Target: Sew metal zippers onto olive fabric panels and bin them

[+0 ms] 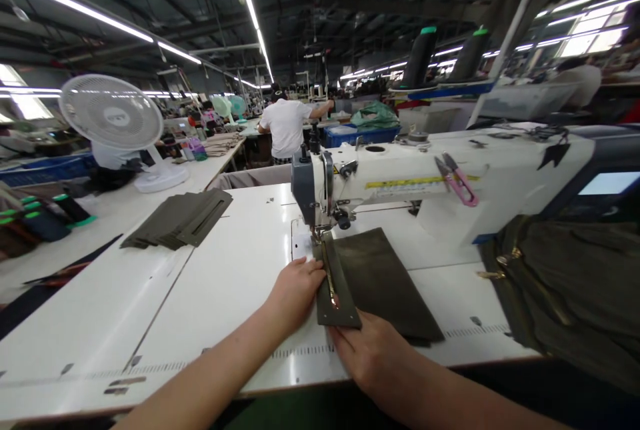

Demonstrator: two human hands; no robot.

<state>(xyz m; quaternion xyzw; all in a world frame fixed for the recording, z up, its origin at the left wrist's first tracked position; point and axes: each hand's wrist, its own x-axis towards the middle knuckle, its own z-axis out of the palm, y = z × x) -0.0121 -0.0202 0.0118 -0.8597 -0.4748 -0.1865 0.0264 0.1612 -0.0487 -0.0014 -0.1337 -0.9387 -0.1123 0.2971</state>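
Observation:
A narrow dark olive panel with a gold-toothed zipper (341, 277) lies lengthwise under the needle area of a white sewing machine (395, 180). My left hand (296, 290) lies flat along the panel's left edge, fingertips on it just short of the presser foot. At the near end, my right hand (373, 353) pinches the panel's corner, thumb on top and fingers beneath. The zipper's pull shows near that end. To the right, partly under the strip, lies a larger dark olive piece (385, 283).
Slotted olive panels (177, 218) are stacked on the table's left. A white fan (113, 113) and thread cones (43, 217) stand beyond. Pink-handled snips (457, 180) rest on the machine arm. An olive zippered item (565, 283) lies at right. A person in white (286, 125) sits ahead.

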